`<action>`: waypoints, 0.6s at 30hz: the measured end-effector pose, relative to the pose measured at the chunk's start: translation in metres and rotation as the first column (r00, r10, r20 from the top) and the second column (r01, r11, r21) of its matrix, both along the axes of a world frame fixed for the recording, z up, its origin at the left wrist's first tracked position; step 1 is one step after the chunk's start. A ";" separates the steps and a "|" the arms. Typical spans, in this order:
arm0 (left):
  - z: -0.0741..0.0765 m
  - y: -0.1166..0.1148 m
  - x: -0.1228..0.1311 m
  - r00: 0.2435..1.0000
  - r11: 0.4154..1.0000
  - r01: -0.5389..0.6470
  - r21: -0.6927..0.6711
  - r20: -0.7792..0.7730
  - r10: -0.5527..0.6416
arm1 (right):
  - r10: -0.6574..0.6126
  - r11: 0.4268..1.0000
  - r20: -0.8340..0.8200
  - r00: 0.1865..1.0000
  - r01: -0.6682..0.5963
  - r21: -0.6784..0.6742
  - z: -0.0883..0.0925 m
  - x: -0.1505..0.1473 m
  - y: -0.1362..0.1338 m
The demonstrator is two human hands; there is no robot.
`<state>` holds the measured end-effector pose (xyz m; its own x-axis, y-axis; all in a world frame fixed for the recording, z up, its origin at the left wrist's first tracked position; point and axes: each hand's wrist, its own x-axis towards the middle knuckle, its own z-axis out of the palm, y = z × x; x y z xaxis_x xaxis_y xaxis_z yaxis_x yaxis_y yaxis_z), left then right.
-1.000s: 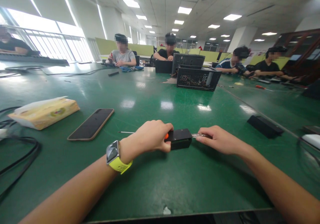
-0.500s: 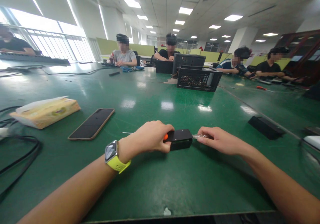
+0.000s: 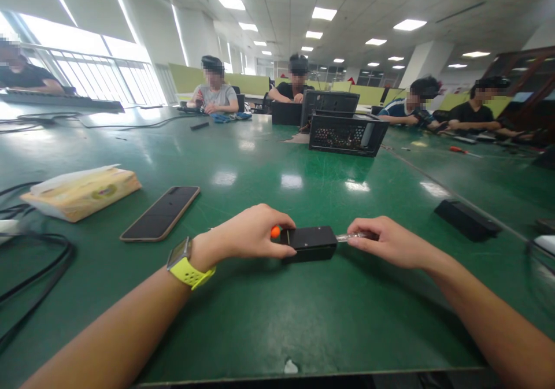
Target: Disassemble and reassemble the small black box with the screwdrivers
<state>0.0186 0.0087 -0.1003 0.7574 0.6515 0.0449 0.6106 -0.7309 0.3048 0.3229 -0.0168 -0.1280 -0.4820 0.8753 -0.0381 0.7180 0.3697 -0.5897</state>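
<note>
My left hand wraps thumb and fingers around the left end of a small black rectangular box. A rounded orange end shows between that hand's thumb and fingers, with the rest of it hidden by the palm. My right hand pinches a thin, shiny, clear or silvery piece. This piece points left and meets the right end face of the box; whether it enters the box I cannot tell. The box lies level, close above or on the green table.
A phone and a tissue pack lie on the green table to the left, beside black cables. Another black block lies at right. Open black computer cases stand further back. Several people sit around the table.
My left hand has slid a little left along the box, uncovering more of the orange end. The box and my right hand are slightly further right in view.
</note>
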 end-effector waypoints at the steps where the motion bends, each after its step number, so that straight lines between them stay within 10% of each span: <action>1: 0.000 0.001 -0.001 1.000 1.000 -0.003 0.010 0.009 0.002 | 0.001 1.000 0.003 1.000 -0.001 0.005 0.000 0.000 0.000; 18: -0.005 0.008 -0.004 0.995 0.995 -0.091 0.034 0.053 0.089 | 0.014 1.000 -0.008 1.000 -0.013 0.028 -0.003 -0.003 0.000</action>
<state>0.0151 0.0168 -0.1051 0.6917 0.7142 0.1073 0.6588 -0.6848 0.3115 0.3198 -0.0164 -0.1309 -0.4939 0.8694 -0.0100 0.7081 0.3955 -0.5850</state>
